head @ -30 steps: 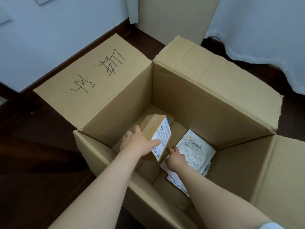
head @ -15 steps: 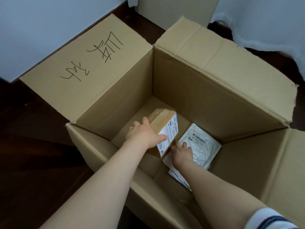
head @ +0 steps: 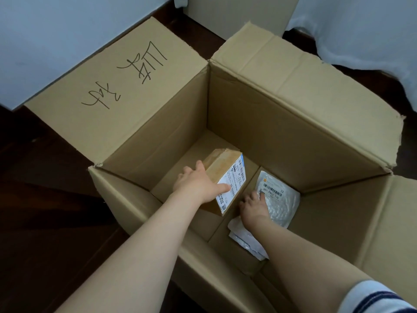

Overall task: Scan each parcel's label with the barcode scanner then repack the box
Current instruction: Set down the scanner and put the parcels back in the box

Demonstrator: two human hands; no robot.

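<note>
A large open cardboard box [head: 282, 136] stands on the floor with its flaps spread out. Inside it, my left hand [head: 198, 184] grips a small brown parcel [head: 222, 163] that has a white shipping label on its right face; the parcel is tilted on the box floor. My right hand [head: 255, 205] rests with spread fingers on a white bubble mailer [head: 279, 199] with a barcode label, which lies flat at the right of the box floor. Another white mailer [head: 246, 242] lies partly under it. No barcode scanner is in view.
The left flap [head: 108, 91] bears black handwritten marks. Dark wooden floor [head: 45, 199] surrounds the box. A pale wall runs at the back left, another cardboard piece [head: 243, 12] stands behind, and white cloth [head: 361, 30] hangs at the back right.
My left hand has shifted the brown parcel slightly right and lower inside the box. My right hand slid forward onto the white mailer's label. The camera moved closer.
</note>
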